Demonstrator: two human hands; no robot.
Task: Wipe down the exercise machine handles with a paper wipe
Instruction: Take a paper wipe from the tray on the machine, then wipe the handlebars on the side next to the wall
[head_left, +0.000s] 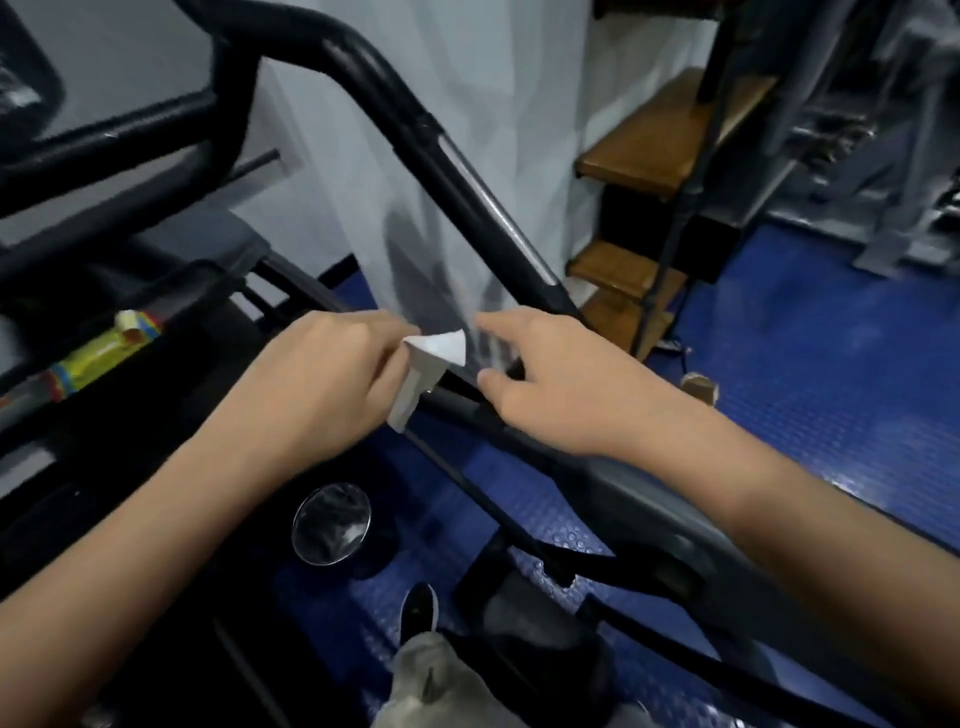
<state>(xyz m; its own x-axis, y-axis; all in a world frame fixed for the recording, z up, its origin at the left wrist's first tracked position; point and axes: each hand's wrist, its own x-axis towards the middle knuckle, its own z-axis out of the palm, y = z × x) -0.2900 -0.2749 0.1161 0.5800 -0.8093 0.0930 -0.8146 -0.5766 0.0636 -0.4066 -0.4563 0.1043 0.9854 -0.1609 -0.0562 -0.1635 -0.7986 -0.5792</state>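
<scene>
A folded white paper wipe is pinched in the fingers of my left hand at the middle of the view. My right hand is just to the right of the wipe, its index finger and thumb stretched toward the wipe's corner, blurred by motion. Behind both hands a long black handle bar of the exercise machine slopes down from the upper left, with a bare metal stretch partway along. The wipe is close to the bar's lower end but apart from it.
The machine's black frame and console fill the left. A grey machine arm runs under my right wrist. Wooden stair steps stand at the upper right. Blue rubber floor lies on the right, and my shoe below.
</scene>
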